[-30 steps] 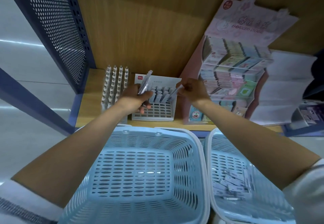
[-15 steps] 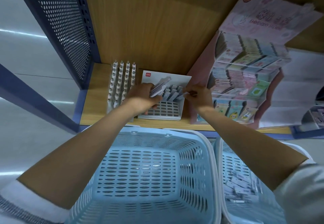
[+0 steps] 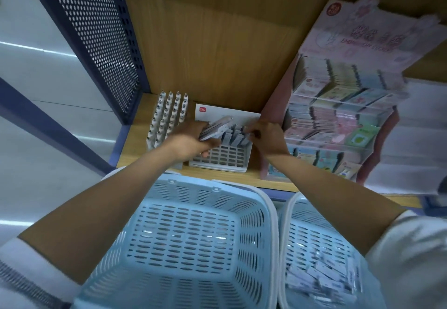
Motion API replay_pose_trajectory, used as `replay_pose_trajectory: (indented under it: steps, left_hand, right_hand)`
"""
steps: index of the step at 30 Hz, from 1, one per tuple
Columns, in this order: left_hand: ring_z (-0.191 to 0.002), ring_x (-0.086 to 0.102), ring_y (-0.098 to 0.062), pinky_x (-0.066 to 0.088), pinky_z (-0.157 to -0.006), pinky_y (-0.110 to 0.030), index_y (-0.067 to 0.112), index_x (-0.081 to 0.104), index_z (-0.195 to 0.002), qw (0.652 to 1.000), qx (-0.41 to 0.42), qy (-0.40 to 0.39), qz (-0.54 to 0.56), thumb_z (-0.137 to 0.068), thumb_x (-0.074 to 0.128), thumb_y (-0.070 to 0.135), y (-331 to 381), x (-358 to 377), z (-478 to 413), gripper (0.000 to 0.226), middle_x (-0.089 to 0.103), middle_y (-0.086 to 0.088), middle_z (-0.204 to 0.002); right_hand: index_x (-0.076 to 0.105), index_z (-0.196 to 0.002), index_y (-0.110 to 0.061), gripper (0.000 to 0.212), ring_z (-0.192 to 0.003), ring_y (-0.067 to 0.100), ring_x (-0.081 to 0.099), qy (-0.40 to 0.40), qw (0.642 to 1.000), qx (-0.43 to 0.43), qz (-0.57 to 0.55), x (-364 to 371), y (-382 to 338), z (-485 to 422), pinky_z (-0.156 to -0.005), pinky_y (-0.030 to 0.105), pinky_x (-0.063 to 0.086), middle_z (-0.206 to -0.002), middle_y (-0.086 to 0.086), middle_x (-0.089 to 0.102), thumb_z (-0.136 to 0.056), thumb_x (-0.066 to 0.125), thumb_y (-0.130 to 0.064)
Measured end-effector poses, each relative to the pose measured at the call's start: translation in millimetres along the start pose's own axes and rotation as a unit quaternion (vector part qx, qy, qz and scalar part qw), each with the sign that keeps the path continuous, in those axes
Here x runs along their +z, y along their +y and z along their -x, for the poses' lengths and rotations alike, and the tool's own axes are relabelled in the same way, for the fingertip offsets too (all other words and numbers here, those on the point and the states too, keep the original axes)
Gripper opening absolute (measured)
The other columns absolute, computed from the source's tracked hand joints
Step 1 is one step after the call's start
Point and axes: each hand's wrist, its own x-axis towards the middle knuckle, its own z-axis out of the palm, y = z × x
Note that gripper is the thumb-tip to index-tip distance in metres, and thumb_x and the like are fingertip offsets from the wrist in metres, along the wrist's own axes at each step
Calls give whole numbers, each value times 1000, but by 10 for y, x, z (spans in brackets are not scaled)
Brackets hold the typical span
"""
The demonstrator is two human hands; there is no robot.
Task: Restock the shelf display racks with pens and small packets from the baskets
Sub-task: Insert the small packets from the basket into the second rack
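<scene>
Below the wooden shelf (image 3: 135, 139) sit two light-blue baskets side by side: the left basket (image 3: 198, 195), and the right basket (image 3: 304, 224) with loose packets (image 3: 321, 277) heaped in its bottom. On the shelf stand a pink card display (image 3: 338, 105) of sticker packs (far right), a white slotted rack (image 3: 225, 157) and, just left of it, a pen rack (image 3: 167, 117). Over the slotted rack the left hand (image 3: 191, 141) grips a fanned bundle of packets (image 3: 216, 127), while the right hand (image 3: 268, 137), fingers curled, pinches the top of one of the standing packets (image 3: 235, 135) in the rack's back row.
</scene>
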Motion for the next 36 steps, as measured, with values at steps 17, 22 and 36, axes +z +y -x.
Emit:
replay_pose_trajectory:
  steps: [17, 22, 36]
  left_hand:
    - [-76, 68, -16, 50, -73, -32, 23, 58, -92, 998, 45, -32, -22, -91, 63, 43, 149, -165, -113, 20, 71, 3, -75]
    - [-75, 70, -12, 51, -68, -28, 15, 60, -99, 997, 67, -50, -7, -91, 64, 40, -48, -268, -158, 27, 72, 0, -82]
    - [-65, 67, -9, 44, -63, -28, 9, 63, -103, 991, 116, -66, 16, -92, 64, 36, -249, -324, -354, 29, 71, 0, -73]
  right_hand:
    - [72, -95, -7, 16, -91, 25, 66, -15, 999, 33, 17, -15, -1, -8, -83, 31, 50, -100, 9, 71, -84, 63, -2]
    - [73, -94, -8, 17, -89, 29, 67, 2, 998, 47, 30, 31, -66, -41, -81, 33, 50, -96, 11, 72, -83, 62, -2]
    - [70, -89, 0, 10, -81, 29, 66, 39, 993, 100, 57, 112, -89, 37, -70, 21, 35, -89, 16, 71, -80, 71, -5]
